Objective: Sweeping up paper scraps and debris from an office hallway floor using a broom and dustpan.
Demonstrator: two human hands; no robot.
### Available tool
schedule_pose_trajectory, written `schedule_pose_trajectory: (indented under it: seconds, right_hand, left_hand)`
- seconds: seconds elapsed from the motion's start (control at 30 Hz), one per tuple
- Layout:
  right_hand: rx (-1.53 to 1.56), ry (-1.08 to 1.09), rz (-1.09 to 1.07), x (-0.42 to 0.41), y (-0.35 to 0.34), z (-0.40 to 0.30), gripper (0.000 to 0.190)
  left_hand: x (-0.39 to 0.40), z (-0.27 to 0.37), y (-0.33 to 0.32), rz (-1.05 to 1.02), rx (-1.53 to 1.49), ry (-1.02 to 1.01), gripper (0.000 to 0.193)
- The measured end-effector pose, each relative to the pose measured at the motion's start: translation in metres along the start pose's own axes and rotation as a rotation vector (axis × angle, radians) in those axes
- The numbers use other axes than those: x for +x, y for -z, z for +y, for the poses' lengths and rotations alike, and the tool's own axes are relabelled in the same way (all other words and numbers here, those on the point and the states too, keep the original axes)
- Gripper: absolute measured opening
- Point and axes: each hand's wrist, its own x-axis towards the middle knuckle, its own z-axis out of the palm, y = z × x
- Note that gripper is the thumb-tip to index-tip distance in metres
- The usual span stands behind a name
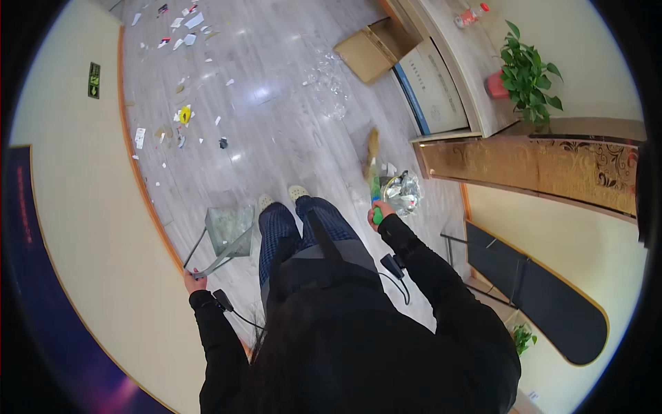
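My left hand [195, 282] grips the handle of a metal dustpan [230, 231], whose pan is down at the floor left of my feet and holds a tiny white scrap. On the other side, my right hand [381, 213] is closed around the green handle of a broom [373, 155] with tan bristles. Beside the broom head stands a bin with a clear plastic liner [403, 194], filled with crumpled rubbish. Paper scraps [189, 39] lie scattered over the floor at the upper left, with a yellow piece [184, 115] and a small dark crumpled piece [223, 143] nearer to me.
An opened cardboard box [370, 54] and clear plastic wrap [331, 85] lie near the counter [481, 62] at the upper right. A potted plant [527, 77] and a bottle [471, 16] stand on it. The left wall has an orange baseboard [135, 171].
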Motion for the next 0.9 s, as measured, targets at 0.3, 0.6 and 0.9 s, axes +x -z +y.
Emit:
schedule_pose_trajectory:
  seconds: [0.3, 0.6, 0.9]
  right_hand:
    - [-0.255, 0.226, 0.427, 0.059, 0.024, -0.056, 0.018]
    - [-0.235, 0.066, 0.249, 0.107, 0.045, -0.012, 0.015]
    - [-0.216, 0.020, -0.006, 0.020, -0.017, 0.064, 0.016]
  left_hand:
    - [0.047, 0.072, 0.016, 0.149, -1.289, 0.962, 0.018]
    - [0.100, 0.088, 0.006, -0.116, -1.107, 0.697, 0.021]
    - [0.118, 0.167, -0.031, -0.234, -0.947, 0.549, 0.015]
